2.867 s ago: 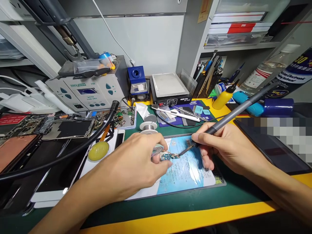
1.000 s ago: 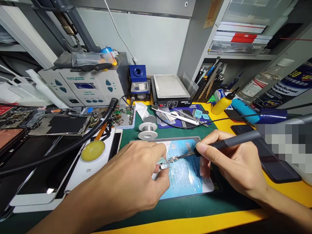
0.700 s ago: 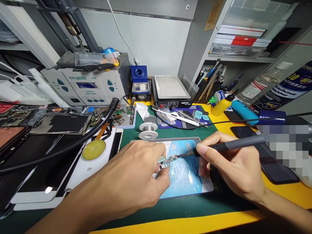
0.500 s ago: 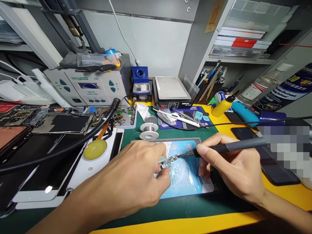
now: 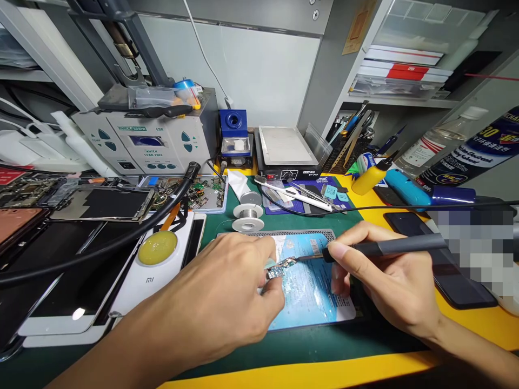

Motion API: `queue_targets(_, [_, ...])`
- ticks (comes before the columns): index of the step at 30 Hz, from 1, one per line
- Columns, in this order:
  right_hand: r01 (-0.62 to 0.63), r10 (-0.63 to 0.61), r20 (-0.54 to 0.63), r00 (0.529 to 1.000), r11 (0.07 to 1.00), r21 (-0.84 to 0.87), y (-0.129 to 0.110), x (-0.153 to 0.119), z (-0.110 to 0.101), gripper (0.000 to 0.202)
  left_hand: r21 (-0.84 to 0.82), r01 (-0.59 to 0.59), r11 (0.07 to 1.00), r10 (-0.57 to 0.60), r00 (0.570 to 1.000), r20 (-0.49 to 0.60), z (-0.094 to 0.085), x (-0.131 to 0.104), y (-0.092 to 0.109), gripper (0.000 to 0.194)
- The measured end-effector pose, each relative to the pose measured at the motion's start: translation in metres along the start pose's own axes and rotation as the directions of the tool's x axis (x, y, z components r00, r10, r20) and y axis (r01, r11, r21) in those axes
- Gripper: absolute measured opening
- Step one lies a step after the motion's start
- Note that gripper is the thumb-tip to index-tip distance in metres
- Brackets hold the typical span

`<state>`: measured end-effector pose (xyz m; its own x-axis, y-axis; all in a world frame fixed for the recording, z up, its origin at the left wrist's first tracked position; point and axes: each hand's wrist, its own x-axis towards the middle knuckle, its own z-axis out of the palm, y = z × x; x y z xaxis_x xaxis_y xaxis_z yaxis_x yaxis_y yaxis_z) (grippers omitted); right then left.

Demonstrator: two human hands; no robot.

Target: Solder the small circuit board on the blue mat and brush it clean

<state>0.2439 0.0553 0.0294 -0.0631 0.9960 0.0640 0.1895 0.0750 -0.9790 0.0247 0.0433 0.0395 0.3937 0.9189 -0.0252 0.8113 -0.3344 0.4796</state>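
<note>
Between the thumb and fingers of my left hand (image 5: 227, 294) is a small circuit board (image 5: 277, 270), partly covered by the fingers. My right hand (image 5: 383, 275) holds a soldering iron (image 5: 389, 246) like a pen, its grey handle pointing right. The iron's thin tip reaches the board's right end; whether it touches cannot be made out. Beneath both hands lies a light-blue printed sheet (image 5: 304, 302) on the green mat (image 5: 227, 362). Just beyond the left hand stands a spool of solder wire (image 5: 248, 221).
A yellow round tin of paste (image 5: 157, 248) sits on a white phone at left. A thick black hose (image 5: 162, 216) crosses there from the hot-air station (image 5: 150, 143). Behind are a hot plate (image 5: 287, 151) and toothbrush (image 5: 300, 194). A dark phone (image 5: 441, 259) lies at right.
Both hands keep nearly the same pose, with the iron's tip still at the board. Only a very slight shift of the view shows.
</note>
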Motion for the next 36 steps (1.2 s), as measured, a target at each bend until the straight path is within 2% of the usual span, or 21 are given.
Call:
queue_targets(9, [0.017, -0.017, 0.01, 1.0, 1.0, 0.011, 0.0029, -0.0007, -0.0008, 0.027, 0.003, -0.001, 1.0, 0.001, 1.0, -0.015, 0.0012, -0.0035, -0.001, 0.017])
queue_targets(16, [0.034, -0.036, -0.058, 0.998, 0.999, -0.028, 0.0017, -0.0022, 0.0039, 0.024, -0.023, -0.019, 1.0, 0.019, 1.0, -0.021, 0.0007, -0.0004, -0.0017, 0.017])
queue_targets(22, [0.047, -0.047, -0.024, 0.999, 0.999, -0.019, 0.0016, -0.0026, 0.0021, 0.025, 0.012, 0.033, 0.999, -0.033, 0.999, -0.025, 0.0004, 0.0004, 0.0009, 0.017])
queue_targets(29, [0.022, -0.023, -0.024, 0.999, 0.999, -0.035, 0.0025, -0.0031, 0.0021, 0.024, -0.034, -0.024, 0.999, 0.023, 0.999, -0.04, -0.0006, 0.0, 0.0009, 0.015])
queue_targets(36, [0.039, -0.039, -0.013, 0.999, 0.999, -0.025, 0.003, -0.0029, 0.0011, 0.025, -0.007, 0.004, 1.0, -0.005, 0.999, -0.037, 0.0004, -0.0002, 0.0002, 0.016])
